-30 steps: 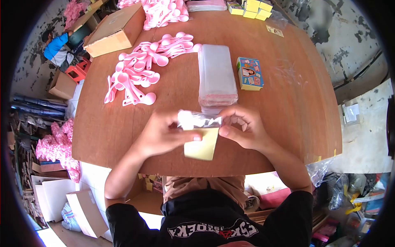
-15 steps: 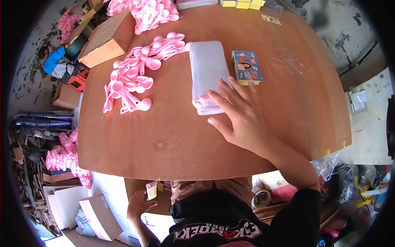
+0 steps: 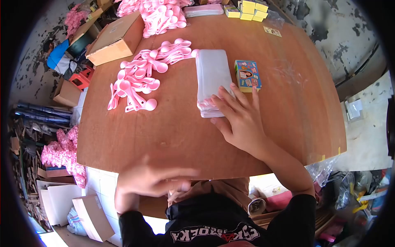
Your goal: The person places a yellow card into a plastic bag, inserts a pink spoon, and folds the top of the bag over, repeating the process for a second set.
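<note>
My right hand (image 3: 243,123) is spread open, fingertips over the lower right part of a stack of clear plastic bags (image 3: 214,74). Its outer fingers reach toward a small stack of blue and yellow printed cards (image 3: 247,76) just right of the bags. My left hand (image 3: 153,176) is over the table's near edge, blurred by motion; its fingers look stretched out to the right, and no object shows in it. Left of the bags lies a loose row of pink measuring spoons (image 3: 140,74), its far end touching the bag stack.
A larger heap of pink spoons (image 3: 164,18) lies at the back beside a cardboard box (image 3: 115,37). More plastic bags (image 3: 203,10) and yellow card stacks (image 3: 248,10) sit along the far edge. A single card (image 3: 272,31) lies on the brown table (image 3: 296,123) at the back right.
My left hand has risen from below the near edge and swung right; the small packet beside it is out of sight. My right hand stays by the bags. The view has shifted slightly.
</note>
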Demonstrator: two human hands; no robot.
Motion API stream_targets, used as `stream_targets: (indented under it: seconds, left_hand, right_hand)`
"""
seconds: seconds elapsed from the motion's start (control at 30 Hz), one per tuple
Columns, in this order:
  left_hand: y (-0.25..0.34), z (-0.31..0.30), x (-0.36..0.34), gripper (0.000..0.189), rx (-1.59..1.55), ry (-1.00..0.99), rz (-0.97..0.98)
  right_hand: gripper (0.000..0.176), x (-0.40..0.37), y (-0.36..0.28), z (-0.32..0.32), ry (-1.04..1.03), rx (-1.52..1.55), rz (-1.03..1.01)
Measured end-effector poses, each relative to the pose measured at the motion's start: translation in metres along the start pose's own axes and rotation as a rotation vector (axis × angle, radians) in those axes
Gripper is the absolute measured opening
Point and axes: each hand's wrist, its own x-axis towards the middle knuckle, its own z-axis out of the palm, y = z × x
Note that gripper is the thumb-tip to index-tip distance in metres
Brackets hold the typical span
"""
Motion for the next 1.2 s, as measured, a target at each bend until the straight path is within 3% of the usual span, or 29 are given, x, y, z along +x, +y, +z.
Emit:
stream_targets:
  seconds: [0.03,0.13,0.23,0.3,0.37,0.43,0.67,0.9,1.0,1.07,1.2]
  left_hand:
    - [0.000,-0.005,0.011,0.024,0.142,0.080,-0.087]
    - [-0.020,-0.019,0.045,0.022,0.175,0.164,-0.114]
    - [-0.044,-0.018,0.066,0.022,0.244,0.236,-0.045]
    - [-0.058,-0.010,0.076,0.022,0.250,0.398,0.035]
    - [-0.074,-0.001,0.079,0.027,0.229,0.410,0.023]
    - [-0.083,0.005,0.079,0.034,0.412,0.402,0.141]
    - [-0.089,0.006,0.071,0.042,0.440,0.354,0.118]
    - [-0.086,0.013,0.073,0.056,0.437,0.338,0.084]
    - [-0.087,0.017,0.071,0.065,0.438,0.363,0.051]
    - [-0.090,0.024,0.067,0.071,0.351,0.515,0.009]
    - [-0.086,0.017,0.071,0.057,0.542,0.672,0.141]
  right_hand:
    - [0.049,-0.001,0.000,0.001,-0.026,-0.008,0.004]
    - [0.049,-0.001,0.000,0.004,-0.053,-0.021,0.010]
    - [0.049,-0.001,0.002,0.004,-0.056,-0.019,0.024]
    - [0.049,-0.001,0.002,0.004,-0.063,-0.009,0.031]
    - [0.049,0.001,0.004,0.004,-0.022,0.004,0.038]
    - [0.049,0.003,0.006,0.002,-0.014,0.007,0.034]
    - [0.051,0.002,0.000,-0.002,-0.137,0.020,0.047]
    - [0.050,0.001,0.004,0.001,-0.065,0.017,0.061]
    - [0.049,0.003,0.004,-0.002,0.014,0.053,0.019]
    - [0.047,0.005,0.000,-0.011,-0.006,0.150,-0.095]
    - [0.046,0.004,-0.007,-0.016,-0.015,0.273,-0.308]
